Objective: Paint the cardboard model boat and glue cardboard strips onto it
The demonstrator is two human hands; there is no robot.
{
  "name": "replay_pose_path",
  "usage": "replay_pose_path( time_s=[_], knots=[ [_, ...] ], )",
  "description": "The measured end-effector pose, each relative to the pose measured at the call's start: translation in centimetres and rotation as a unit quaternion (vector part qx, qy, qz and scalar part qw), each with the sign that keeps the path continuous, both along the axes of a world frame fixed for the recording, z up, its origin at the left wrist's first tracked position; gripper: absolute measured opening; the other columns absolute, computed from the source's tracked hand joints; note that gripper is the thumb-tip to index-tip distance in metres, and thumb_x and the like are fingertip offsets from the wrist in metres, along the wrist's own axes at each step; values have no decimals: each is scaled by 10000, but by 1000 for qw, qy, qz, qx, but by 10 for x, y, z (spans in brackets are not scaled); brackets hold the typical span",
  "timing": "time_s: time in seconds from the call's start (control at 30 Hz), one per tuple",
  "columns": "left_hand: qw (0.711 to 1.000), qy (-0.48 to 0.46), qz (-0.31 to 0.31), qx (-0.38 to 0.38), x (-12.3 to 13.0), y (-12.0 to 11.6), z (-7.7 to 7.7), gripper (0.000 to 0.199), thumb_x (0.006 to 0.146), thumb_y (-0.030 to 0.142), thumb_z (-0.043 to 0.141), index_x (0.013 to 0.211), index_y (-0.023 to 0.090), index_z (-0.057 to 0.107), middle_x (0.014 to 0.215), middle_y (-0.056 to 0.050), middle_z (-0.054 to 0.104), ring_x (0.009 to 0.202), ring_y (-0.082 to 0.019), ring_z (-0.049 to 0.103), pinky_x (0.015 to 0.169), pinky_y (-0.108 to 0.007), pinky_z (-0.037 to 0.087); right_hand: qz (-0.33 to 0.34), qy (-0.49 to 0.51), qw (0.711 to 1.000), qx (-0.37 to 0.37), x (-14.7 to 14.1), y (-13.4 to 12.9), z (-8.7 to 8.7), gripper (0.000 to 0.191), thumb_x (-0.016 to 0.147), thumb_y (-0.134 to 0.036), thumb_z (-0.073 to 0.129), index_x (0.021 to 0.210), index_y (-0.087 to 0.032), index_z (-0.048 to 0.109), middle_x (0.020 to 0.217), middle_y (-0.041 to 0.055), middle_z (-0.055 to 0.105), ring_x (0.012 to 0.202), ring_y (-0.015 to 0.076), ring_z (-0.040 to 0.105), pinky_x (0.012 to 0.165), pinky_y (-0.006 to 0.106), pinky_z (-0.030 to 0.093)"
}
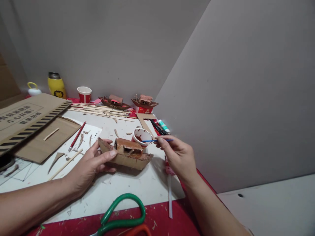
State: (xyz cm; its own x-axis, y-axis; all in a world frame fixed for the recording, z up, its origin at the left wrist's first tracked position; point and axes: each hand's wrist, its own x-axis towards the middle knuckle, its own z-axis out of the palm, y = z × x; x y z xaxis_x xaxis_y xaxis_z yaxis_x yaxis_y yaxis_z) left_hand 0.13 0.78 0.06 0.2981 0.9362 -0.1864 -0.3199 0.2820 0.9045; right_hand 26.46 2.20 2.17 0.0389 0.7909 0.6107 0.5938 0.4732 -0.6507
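My left hand (94,157) grips a cardboard model boat (134,160) by its left end, thumb on the near side. The boat's arched cabin roof (129,144) is coated reddish brown and looks wet, while the near hull side is bare cardboard. In my right hand (176,155) a thin blue paintbrush (161,140) is pinched between thumb and fingers. Its tip reaches into a paper cup (137,133) with brown paint inside, just behind the boat. The bristles are too small to make out.
Two brown model boats (115,102) stand at the back by thin wooden sticks (98,109). Printed cardboard (31,118) and a red pencil (77,136) lie left. Green-handled scissors (123,223) are in front, a glue gun (169,170) under my right wrist. A grey wall (233,91) rises right.
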Motion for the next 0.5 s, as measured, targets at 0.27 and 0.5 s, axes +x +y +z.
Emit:
replay_pose_path(
  time_s=[0.27,0.5],
  knots=[
    [1000,3,-4,0,0,0,1,421,829,396,750,1161,253,535,1210,-98,687,1002,-231,675,710,-296,604,-7,31,999,24,0,3,-5,182,883,-336,678,898,-184,777,736,32,764,637,151,698,603,273,572],
    [1000,2,3,-4,0,0,1,451,802,403,768,1160,240,546,1194,-111,693,1029,-264,687,701,-308,603,-67,112,988,79,5,-7,4,231,877,-398,703,871,-173,752,687,34,753,592,157,699,552,269,578]
  ],
)
